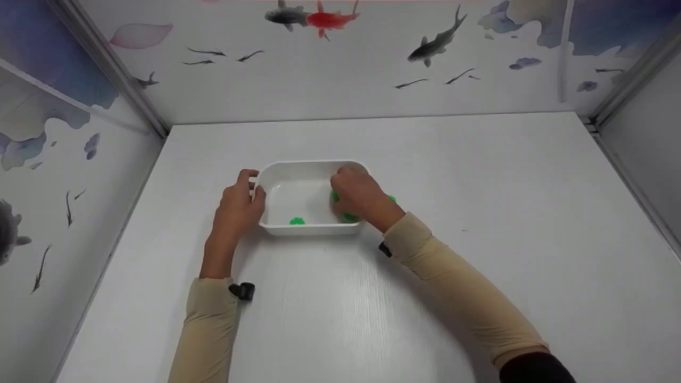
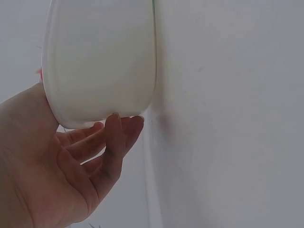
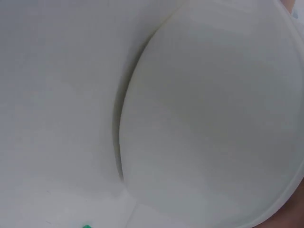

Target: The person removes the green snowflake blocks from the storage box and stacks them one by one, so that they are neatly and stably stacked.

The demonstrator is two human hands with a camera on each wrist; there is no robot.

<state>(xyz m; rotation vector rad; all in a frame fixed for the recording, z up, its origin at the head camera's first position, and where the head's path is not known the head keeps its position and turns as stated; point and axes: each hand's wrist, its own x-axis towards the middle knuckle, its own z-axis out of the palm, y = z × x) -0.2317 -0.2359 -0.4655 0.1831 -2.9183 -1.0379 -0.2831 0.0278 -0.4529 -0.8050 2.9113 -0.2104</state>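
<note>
A white rectangular tray (image 1: 292, 230) with rounded corners lies on the table. At its left end my left hand (image 1: 238, 207) grips the wall, thumb at the rim and fingers outside; in the left wrist view, the fingertips touch the white wall. My right hand (image 1: 357, 194) reaches into the tray's right part with curled fingers. Beside those fingers show a green piece (image 1: 335, 196) and another green piece (image 1: 350, 217); whether either is pinched is hidden. A small green piece with a scalloped edge (image 1: 297, 221) lies inside by the near wall.
Another green piece (image 1: 392, 199) shows outside the tray, partly behind the right wrist. The white table (image 1: 505, 213) extends around the tray. Panels with painted fish (image 1: 436, 45) stand at the back and left. Each sleeve has a small black device (image 1: 245, 291) at the cuff.
</note>
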